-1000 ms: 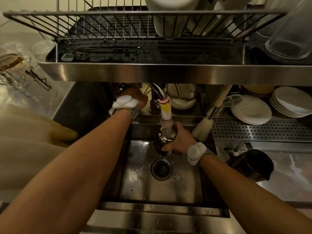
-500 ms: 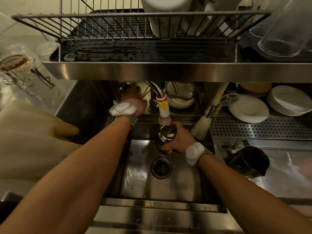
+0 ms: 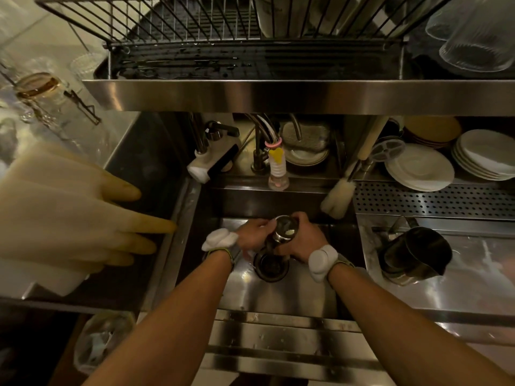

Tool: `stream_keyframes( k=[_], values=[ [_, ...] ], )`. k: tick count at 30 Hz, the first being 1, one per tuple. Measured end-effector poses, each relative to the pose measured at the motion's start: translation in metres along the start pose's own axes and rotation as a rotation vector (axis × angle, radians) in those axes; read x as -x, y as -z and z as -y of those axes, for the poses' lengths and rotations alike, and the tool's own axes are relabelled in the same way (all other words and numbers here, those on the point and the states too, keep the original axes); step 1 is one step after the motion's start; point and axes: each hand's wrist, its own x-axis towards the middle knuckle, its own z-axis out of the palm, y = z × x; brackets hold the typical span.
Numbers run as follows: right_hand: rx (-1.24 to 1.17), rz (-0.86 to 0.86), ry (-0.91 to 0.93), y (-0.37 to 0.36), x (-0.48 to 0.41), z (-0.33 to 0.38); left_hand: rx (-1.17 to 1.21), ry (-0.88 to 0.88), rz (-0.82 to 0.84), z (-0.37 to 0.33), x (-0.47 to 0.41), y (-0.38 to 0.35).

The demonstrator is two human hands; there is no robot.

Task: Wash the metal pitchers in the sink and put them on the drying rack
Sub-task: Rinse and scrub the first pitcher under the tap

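A small metal pitcher [image 3: 282,231] is held over the sink [image 3: 278,296], just above the drain [image 3: 271,267]. My right hand [image 3: 302,238] grips its body from the right. My left hand [image 3: 255,236] touches its rim from the left, fingers at the mouth. A larger dark metal pitcher [image 3: 412,254] lies tilted on the steel counter right of the sink. The wire drying rack [image 3: 195,26] spans the shelf above, its left part bare. No water shows at the faucet spout [image 3: 277,171].
Pale rubber gloves [image 3: 69,213] hang at the left. A bottle brush [image 3: 338,197] leans at the sink's back right. Stacked white plates [image 3: 418,169] sit behind a perforated tray. Glasses [image 3: 476,43] and a white container stand on the rack's right side.
My left hand left the faucet handle and came down to the pitcher's rim. My right hand lowered the pitcher away from the spout toward the drain.
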Motion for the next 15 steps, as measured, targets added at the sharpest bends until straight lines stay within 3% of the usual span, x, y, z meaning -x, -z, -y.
stream_keyframes(
  k=[3, 5, 10, 15],
  values=[
    [-0.049, -0.03, 0.067, 0.007, -0.003, 0.011, 0.249, -0.027, -0.06, -0.012, 0.0, -0.006],
    [-0.021, -0.012, 0.116, 0.008, -0.004, 0.015, 0.255, -0.043, -0.114, -0.018, -0.002, -0.006],
    [0.116, 0.08, 0.153, -0.006, 0.001, 0.004, 0.316, 0.113, 0.02, -0.006, 0.004, -0.015],
    [0.107, -0.023, 0.218, 0.014, -0.011, 0.018, 0.526, -0.054, -0.065, -0.025, -0.002, -0.006]
  ],
)
